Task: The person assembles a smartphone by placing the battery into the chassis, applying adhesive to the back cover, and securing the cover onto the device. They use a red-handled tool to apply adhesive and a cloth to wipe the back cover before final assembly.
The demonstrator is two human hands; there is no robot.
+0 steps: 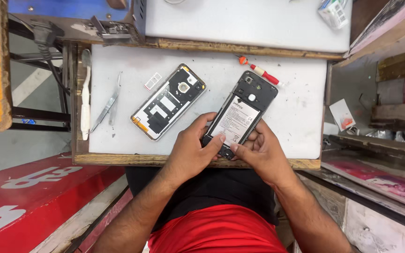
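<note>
Red cloth (216, 232) over the person's lap fills the bottom of the view, with a black garment (212, 187) above it. Beyond it lies the white work board (296, 103) in its wooden frame, bare toward the right edge. Both hands meet at the board's near edge. Left hand (191, 152) curls around the lower left side of an opened phone (240, 115), thumb pressed on the pale battery label. Right hand (261, 152) closes on the phone's lower right corner, thumb tip at the bottom edge and fingers tucked underneath. That phone lies tilted, camera end pointing away and to the right. Just to its left, apart from it, rests a second opened phone (168, 102), untouched. Farther left lie a white brush (85, 93) and metal tweezers (106, 105). Behind the held phone sits a red screwdriver (260, 70), and a small white card tray (153, 81) lies near the second phone.
</note>
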